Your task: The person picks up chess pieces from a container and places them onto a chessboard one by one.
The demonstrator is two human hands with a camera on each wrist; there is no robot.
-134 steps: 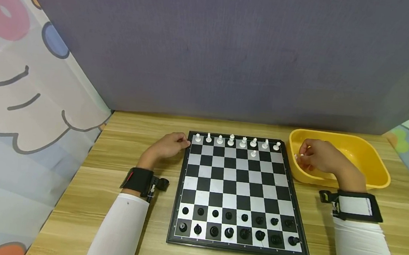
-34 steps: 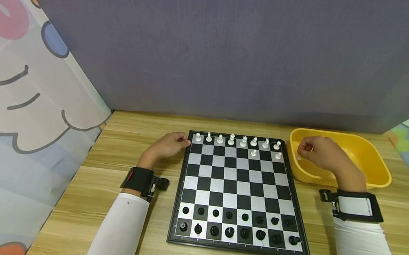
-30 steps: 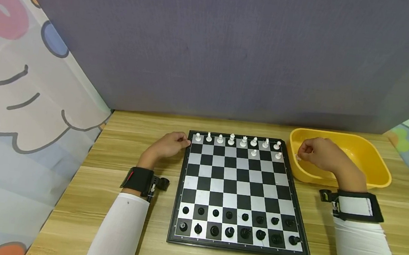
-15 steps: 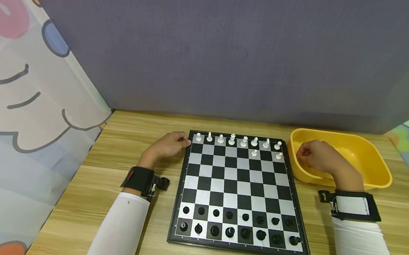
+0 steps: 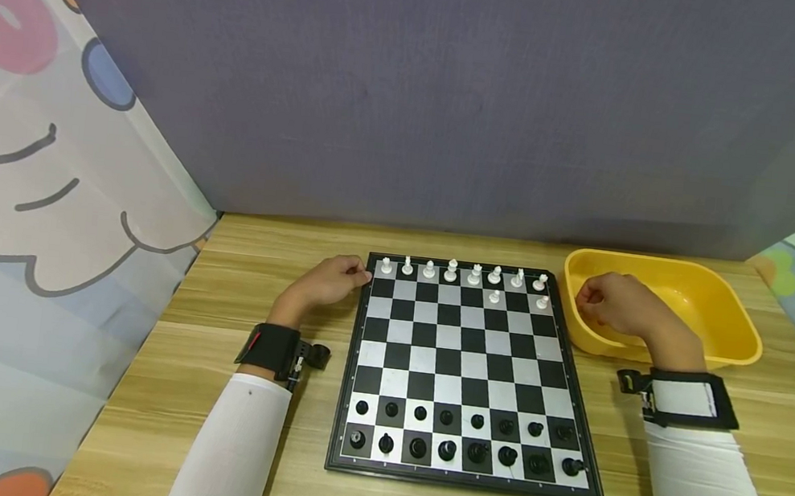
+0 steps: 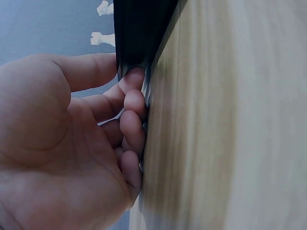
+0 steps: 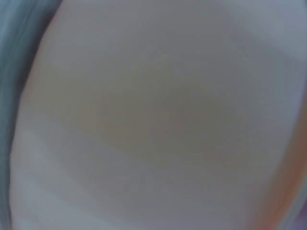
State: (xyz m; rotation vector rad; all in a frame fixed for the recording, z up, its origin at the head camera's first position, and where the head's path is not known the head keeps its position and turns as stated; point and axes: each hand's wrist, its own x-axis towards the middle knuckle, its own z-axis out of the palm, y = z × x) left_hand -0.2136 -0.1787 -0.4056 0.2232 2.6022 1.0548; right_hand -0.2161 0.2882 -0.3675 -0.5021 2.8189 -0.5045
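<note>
My left hand [image 5: 324,281] pinches the upper left edge of the chessboard [image 5: 340,387] between thumb and fingers; the left wrist view has the fingertips at the black rim [image 6: 136,33]. White chess pieces [image 5: 451,271] line the far row, with a white pawn [image 5: 494,297] and another white pawn [image 5: 541,303] in front of them. Black chess pieces [image 5: 446,450] fill the two near rows. At the right, my right hand [image 5: 620,308] is inside the yellow basin [image 5: 730,331], fingers bent downward. Whatever its fingertips touch is hidden; the right wrist view is a blur of skin.
The board and basin stand side by side on a wooden table [image 5: 203,438]. A grey panel [image 5: 411,120] rises behind the table's far edge. Cartoon-printed cloth [image 5: 41,243] hangs at the left.
The second white pawn has been added at the right end of its row. My right hand then dips in the basin, and the white bits beside its fingers are now hidden. The left hand stays put.
</note>
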